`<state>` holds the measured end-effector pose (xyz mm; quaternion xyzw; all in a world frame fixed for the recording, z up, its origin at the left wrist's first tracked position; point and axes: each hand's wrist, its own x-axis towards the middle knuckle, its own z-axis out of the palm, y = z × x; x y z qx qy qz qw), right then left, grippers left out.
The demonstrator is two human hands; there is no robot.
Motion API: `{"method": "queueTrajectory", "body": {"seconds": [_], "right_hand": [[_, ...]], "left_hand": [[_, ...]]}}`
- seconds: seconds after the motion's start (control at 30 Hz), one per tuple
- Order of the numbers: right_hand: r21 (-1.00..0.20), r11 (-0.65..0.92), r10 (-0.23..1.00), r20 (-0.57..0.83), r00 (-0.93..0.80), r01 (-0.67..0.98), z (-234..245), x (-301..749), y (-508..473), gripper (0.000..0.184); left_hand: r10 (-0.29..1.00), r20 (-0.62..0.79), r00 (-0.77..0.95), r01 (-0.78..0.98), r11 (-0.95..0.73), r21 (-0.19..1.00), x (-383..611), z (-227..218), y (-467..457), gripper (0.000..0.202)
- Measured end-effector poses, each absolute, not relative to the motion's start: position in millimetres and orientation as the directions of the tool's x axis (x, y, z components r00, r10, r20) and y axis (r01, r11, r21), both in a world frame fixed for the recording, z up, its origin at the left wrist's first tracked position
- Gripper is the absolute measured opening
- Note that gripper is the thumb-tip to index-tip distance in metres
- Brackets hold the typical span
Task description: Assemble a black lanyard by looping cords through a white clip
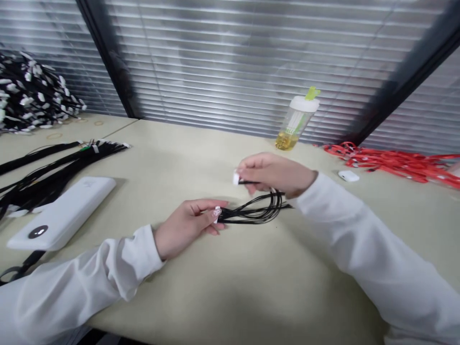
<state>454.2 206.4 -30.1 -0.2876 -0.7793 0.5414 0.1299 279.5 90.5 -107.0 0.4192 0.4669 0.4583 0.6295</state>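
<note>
A coiled black cable [259, 209] lies looped on the beige table [230, 282] between my hands. My left hand [187, 226] pinches one side of the coil, thumb on top, near a white connector. My right hand [275, 173] hovers just above the coil and grips the cable's other end, with a small white plug [236, 178] sticking out past the fingertips. Both arms wear white sleeves.
A white power bank [61, 212] lies at the left beside straight black cable bundles [53, 165]. A heap of black cables with white plugs [28, 93] fills the far left. A bottle of yellow liquid [296, 120], a small white case [348, 176] and red lanyards [398, 163] stand far right.
</note>
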Motion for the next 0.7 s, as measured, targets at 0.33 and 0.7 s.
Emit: {"method": "queueTrajectory", "body": {"seconds": [0.33, 0.7], "right_hand": [[-0.868, 0.281, 0.561, -0.198, -0.803, 0.410, -63, 427, 191, 0.030], [-0.869, 0.225, 0.601, -0.232, -0.765, 0.440, -70, 422, 186, 0.040]], "left_hand": [[0.949, -0.244, 0.199, -0.210, 0.284, 0.935, 278, -104, 92, 0.026], [0.937, -0.254, 0.242, -0.188, 0.302, 0.935, 276, -104, 94, 0.024]]}}
